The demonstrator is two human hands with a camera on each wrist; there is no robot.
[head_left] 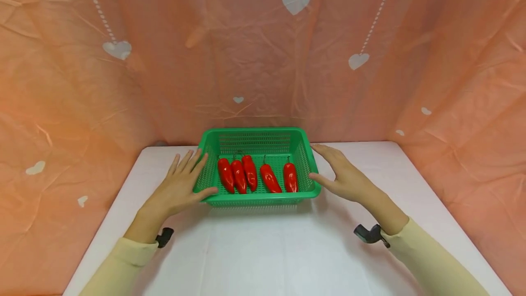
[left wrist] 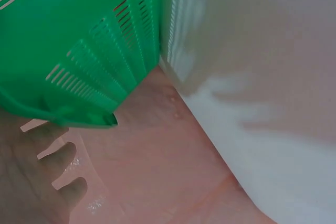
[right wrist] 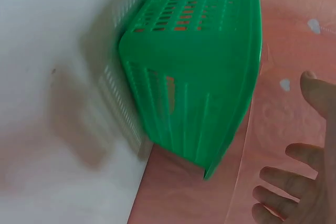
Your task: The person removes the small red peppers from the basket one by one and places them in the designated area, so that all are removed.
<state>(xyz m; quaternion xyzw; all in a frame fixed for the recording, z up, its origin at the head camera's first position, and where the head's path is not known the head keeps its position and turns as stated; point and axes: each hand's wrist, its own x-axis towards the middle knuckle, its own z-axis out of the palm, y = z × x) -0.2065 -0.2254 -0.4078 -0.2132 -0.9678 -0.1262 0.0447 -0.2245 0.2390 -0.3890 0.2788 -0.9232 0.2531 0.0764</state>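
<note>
A green plastic basket [head_left: 263,198] with slotted sides stands on the white table. Inside it lie several glossy red peppers [head_left: 269,178], stems toward the back: three close together on the left and others spaced out to the right. My left hand [head_left: 178,191] is at the basket's left end, fingers spread and its thumb reaching over the front left corner of the rim. On the opposite end, my right hand [head_left: 345,175] holds its fingers extended beside the right rim; the right wrist view shows a gap between these fingers [right wrist: 283,182] and the basket wall [right wrist: 184,93].
The white table [head_left: 255,250] reaches from the front to the curtain. Peach cloth [head_left: 255,58] with white hearts hangs behind and on both sides, close behind the basket's back rim. A small black device [head_left: 370,233] sits at the right wrist, another [head_left: 165,237] at the left.
</note>
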